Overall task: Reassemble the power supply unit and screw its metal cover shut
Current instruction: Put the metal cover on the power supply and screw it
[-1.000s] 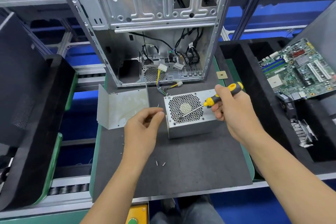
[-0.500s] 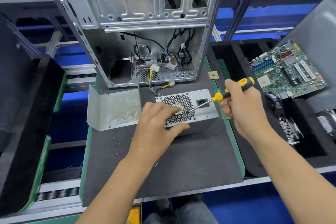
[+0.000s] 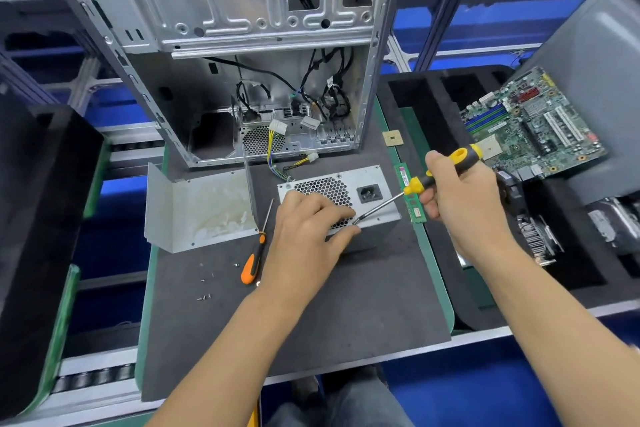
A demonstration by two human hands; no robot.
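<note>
Under the left hand (image 3: 308,225): power supply unit (image 3: 372,204) on the mat, vent face up | change: that hand, a second ago pinching a screw beside the unit, now presses flat on the grille, fingers at the near edge | right hand (image 3: 457,194) grips yellow screwdriver (image 3: 433,175), tip at left fingertips | meaning: likely seating a cover screw; loose screws (image 3: 205,296) left of the wrist.

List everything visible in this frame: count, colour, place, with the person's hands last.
power supply unit: one, silver, mat centre
metal cover: one, silver, left of unit
yellow screwdriver: one, tip at unit's front edge
orange screwdriver: one, lying beside cover
loose screws: several, silver, mat left
computer case: one, silver, behind unit
RAM stick: one, green, right of unit
motherboard: one, green, right tray
left hand: rests on unit
right hand: grips yellow screwdriver
</note>
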